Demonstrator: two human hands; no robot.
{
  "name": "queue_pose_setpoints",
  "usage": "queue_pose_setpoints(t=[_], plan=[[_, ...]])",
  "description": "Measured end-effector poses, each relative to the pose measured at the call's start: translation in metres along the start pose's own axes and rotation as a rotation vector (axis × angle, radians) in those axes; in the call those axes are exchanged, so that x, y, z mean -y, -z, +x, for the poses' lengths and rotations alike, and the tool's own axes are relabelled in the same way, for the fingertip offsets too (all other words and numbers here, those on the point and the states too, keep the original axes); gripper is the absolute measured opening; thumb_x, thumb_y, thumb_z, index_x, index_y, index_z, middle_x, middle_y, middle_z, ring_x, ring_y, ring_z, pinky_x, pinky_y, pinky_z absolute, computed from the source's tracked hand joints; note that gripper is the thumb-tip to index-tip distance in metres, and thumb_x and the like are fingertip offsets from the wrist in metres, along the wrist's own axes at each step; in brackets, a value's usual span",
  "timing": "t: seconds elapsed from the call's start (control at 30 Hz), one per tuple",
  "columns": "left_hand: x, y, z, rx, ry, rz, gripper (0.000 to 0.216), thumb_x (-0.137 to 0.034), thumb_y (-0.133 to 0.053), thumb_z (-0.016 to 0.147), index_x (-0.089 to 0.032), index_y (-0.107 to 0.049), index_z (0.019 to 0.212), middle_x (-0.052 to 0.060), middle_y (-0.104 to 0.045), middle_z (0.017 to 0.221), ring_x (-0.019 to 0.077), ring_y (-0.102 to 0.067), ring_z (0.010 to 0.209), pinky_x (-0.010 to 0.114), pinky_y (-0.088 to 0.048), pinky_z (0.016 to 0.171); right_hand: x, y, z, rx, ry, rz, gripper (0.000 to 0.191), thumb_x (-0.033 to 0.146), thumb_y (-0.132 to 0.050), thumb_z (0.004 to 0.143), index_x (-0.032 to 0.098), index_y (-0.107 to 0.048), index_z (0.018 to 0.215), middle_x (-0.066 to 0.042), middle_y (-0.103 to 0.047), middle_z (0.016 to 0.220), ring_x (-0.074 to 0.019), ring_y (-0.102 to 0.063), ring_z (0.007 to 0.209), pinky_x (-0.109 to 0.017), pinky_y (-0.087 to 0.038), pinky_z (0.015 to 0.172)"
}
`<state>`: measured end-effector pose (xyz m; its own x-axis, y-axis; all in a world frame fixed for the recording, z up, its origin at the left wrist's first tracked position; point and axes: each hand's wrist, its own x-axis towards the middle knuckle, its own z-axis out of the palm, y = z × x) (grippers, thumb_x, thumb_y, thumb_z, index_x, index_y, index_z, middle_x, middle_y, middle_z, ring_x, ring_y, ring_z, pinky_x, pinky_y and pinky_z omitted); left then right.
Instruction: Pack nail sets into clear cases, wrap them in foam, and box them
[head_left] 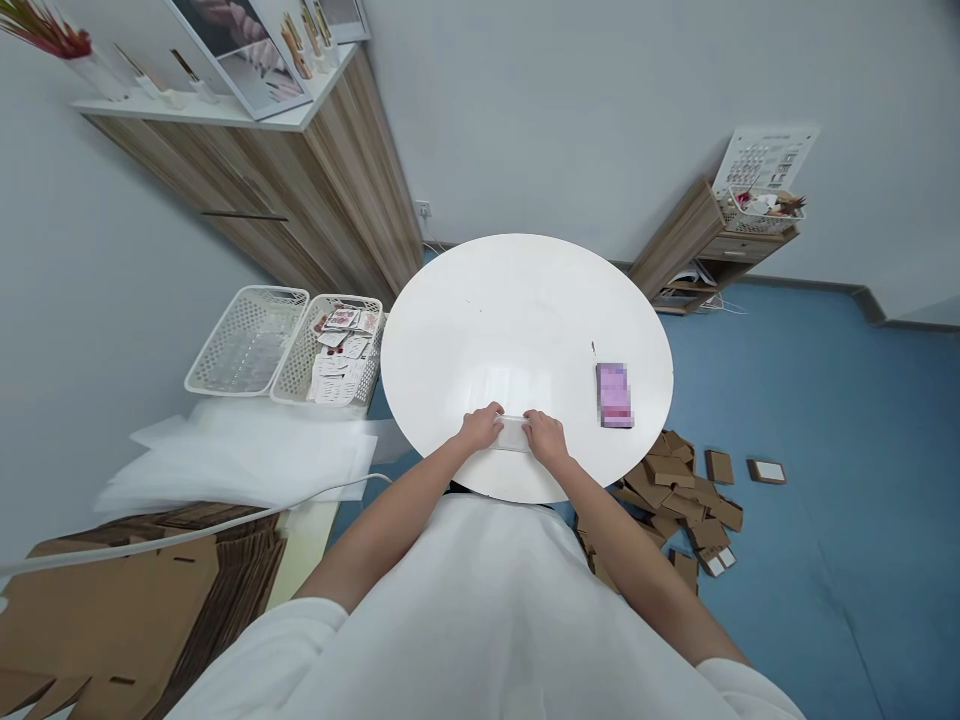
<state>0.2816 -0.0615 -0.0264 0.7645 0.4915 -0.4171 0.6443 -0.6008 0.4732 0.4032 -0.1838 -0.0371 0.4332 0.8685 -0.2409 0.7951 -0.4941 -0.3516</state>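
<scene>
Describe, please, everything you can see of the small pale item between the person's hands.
The small pale item is a whitish oblong piece, its material and details too small to tell. It sits by the near edge of the round white table, held at its ends by the left hand and right hand.

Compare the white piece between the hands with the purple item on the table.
The white piece is pale, nearly matching the tabletop; the purple item stands out. The white piece is held at its ends by the left hand and right hand; the purple item lies untouched to their right. The white piece runs crosswise, the purple item lengthwise. Both are small oblongs on the round table's near half.
</scene>
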Motion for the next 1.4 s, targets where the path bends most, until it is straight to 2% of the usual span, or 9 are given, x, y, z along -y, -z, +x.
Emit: queue_pose_setpoints(t=[0.17, 0.37, 0.47, 0.63, 0.8, 0.97, 1.1, 1.27, 1.4], plan=[[0.002, -0.006, 0.007, -0.003, 0.003, 0.063, 0.022, -0.027, -0.04, 0.082, -0.023, -0.049, 0.102, 0.004, -0.058, 0.107, 0.0221, -0.052, 0.1, 0.039, -0.037, 0.082, -0.002, -0.008, 0.006, 0.003, -0.024, -0.054, 0.024, 0.023, -0.035, 0.087, 0.022, -0.052, 0.104, -0.009, -0.057, 0.101, -0.0225, -0.051, 0.095, -0.038, -0.034, 0.083], [0.001, -0.011, 0.001, -0.232, -0.098, 0.201, 0.022, -0.025, -0.046, 0.08, -0.024, -0.053, 0.101, 0.008, -0.05, 0.116, 0.0262, -0.041, 0.111, 0.047, -0.027, 0.093, -0.002, -0.014, 0.004, -0.141, 0.037, -0.095, 0.027, 0.019, -0.037, 0.085, 0.022, -0.05, 0.108, -0.013, -0.047, 0.12, -0.0271, -0.039, 0.112, -0.049, -0.023, 0.094], [-0.001, -0.012, -0.008, -0.288, -0.201, 0.231, 0.023, -0.018, -0.044, 0.08, -0.026, -0.054, 0.1, 0.008, -0.048, 0.121, 0.0266, -0.037, 0.117, 0.05, -0.02, 0.097, -0.001, -0.014, 0.0, -0.134, 0.132, -0.114, 0.028, 0.012, -0.035, 0.084, 0.022, -0.052, 0.104, -0.012, -0.049, 0.119, -0.0256, -0.039, 0.114, -0.05, -0.02, 0.096], [-0.003, -0.016, -0.03, -0.214, -0.369, 0.242, 0.024, -0.018, -0.037, 0.083, -0.028, -0.053, 0.1, 0.005, -0.048, 0.124, 0.0242, -0.037, 0.12, 0.05, -0.015, 0.099, -0.007, -0.013, -0.014, -0.087, 0.231, -0.105, 0.024, 0.026, -0.039, 0.085, 0.021, -0.052, 0.105, -0.011, -0.045, 0.126, -0.0254, -0.033, 0.121, -0.047, -0.019, 0.099], [0.0, -0.017, -0.033, -0.145, -0.337, 0.263, 0.045, -0.031, -0.056, 0.073, -0.025, -0.043, 0.115, 0.01, -0.039, 0.133, 0.03, -0.031, 0.124, 0.052, -0.012, 0.101, -0.019, -0.011, -0.025, 0.002, 0.297, -0.101, 0.052, 0.042, -0.053, 0.075, 0.02, -0.041, 0.122, -0.014, -0.037, 0.134, -0.0286, -0.029, 0.125, -0.046, -0.021, 0.098], [0.007, -0.019, -0.026, -0.13, -0.329, 0.263, 0.046, -0.027, -0.055, 0.073, -0.027, -0.041, 0.117, 0.009, -0.043, 0.131, 0.0278, -0.036, 0.121, 0.052, -0.012, 0.102, -0.02, -0.006, -0.017, 0.045, 0.33, -0.127, 0.053, 0.035, -0.058, 0.072, 0.022, -0.042, 0.12, -0.013, -0.041, 0.131, -0.0274, -0.036, 0.119, -0.047, -0.019, 0.1], [0.007, -0.018, -0.021, -0.182, -0.331, 0.284, 0.043, -0.025, -0.051, 0.076, -0.026, -0.041, 0.117, 0.01, -0.043, 0.131, 0.0272, -0.028, 0.127, 0.053, -0.009, 0.102, -0.015, 0.001, -0.006, 0.038, 0.336, -0.144, 0.047, 0.03, -0.058, 0.072, 0.023, -0.045, 0.116, -0.012, -0.044, 0.127, -0.0277, -0.038, 0.117, -0.048, -0.017, 0.1], [-0.001, -0.023, -0.023, -0.246, -0.281, 0.33, 0.05, -0.024, -0.051, 0.074, -0.021, -0.038, 0.122, 0.013, -0.027, 0.141, 0.0279, -0.013, 0.132, 0.052, -0.007, 0.102, -0.012, -0.001, -0.002, 0.005, 0.282, -0.143, 0.048, 0.026, -0.056, 0.073, 0.023, -0.042, 0.119, -0.011, -0.04, 0.132, -0.0282, -0.034, 0.121, -0.048, -0.019, 0.099], [-0.003, -0.033, -0.032, -0.188, -0.31, 0.337, 0.059, -0.03, -0.051, 0.074, -0.022, -0.031, 0.129, 0.012, -0.024, 0.142, 0.0285, -0.017, 0.131, 0.05, -0.01, 0.102, -0.013, -0.004, -0.01, -0.001, 0.257, -0.117, 0.057, 0.033, -0.056, 0.073, 0.023, -0.036, 0.126, -0.011, -0.03, 0.139, -0.0298, -0.025, 0.127, -0.05, -0.018, 0.099]])
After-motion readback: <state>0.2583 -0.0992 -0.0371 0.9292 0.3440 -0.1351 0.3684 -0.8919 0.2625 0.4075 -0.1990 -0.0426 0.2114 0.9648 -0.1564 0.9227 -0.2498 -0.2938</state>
